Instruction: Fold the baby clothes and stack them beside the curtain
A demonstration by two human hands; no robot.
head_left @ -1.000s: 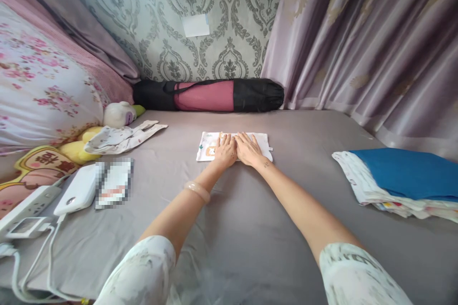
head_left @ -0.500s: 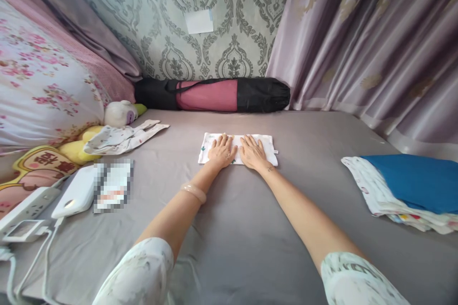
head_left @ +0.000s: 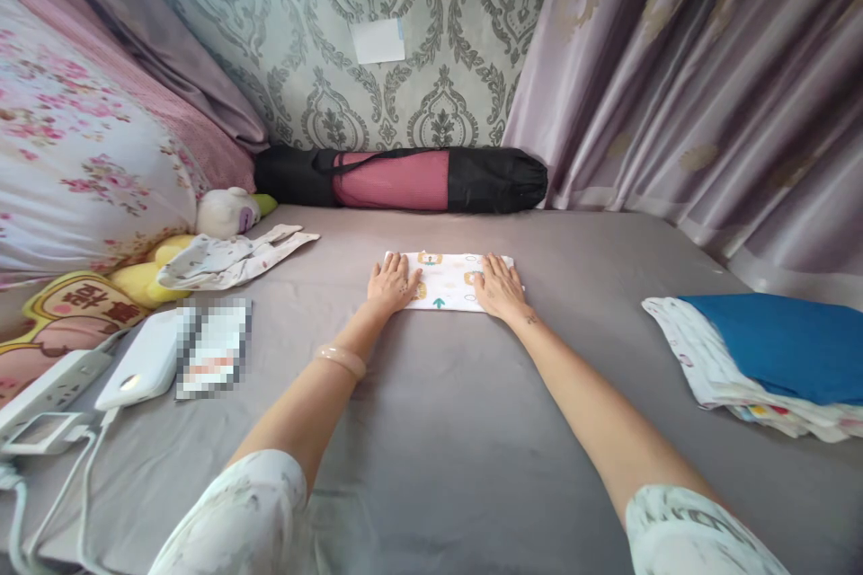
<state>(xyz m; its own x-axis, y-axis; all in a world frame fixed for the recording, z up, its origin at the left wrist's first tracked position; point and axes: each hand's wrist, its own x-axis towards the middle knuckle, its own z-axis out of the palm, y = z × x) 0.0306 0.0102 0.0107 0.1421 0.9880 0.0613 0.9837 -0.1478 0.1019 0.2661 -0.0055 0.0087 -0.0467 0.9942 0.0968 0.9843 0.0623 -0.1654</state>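
A white cloth (head_left: 445,280) with a yellow and green print lies folded into a flat rectangle on the grey bed sheet (head_left: 445,431). My left hand (head_left: 393,282) rests palm down over its left end, fingers stretched away from me. Over the right end lies my right hand (head_left: 500,287), also flat with fingers extended. Between the hands the printed middle of the cloth shows. Both hands cover parts of its short edges.
A stack of folded cloths (head_left: 761,350), blue on top, lies at the right. Left are a small printed garment (head_left: 222,262), a white power bank (head_left: 145,359), a power strip (head_left: 57,386) and cables. A black and pink rolled bag (head_left: 391,180) lies along the wall.
My hands have slid apart over the cloth, the left one leftward and the right one rightward, from near its middle to its ends. More of the print shows.
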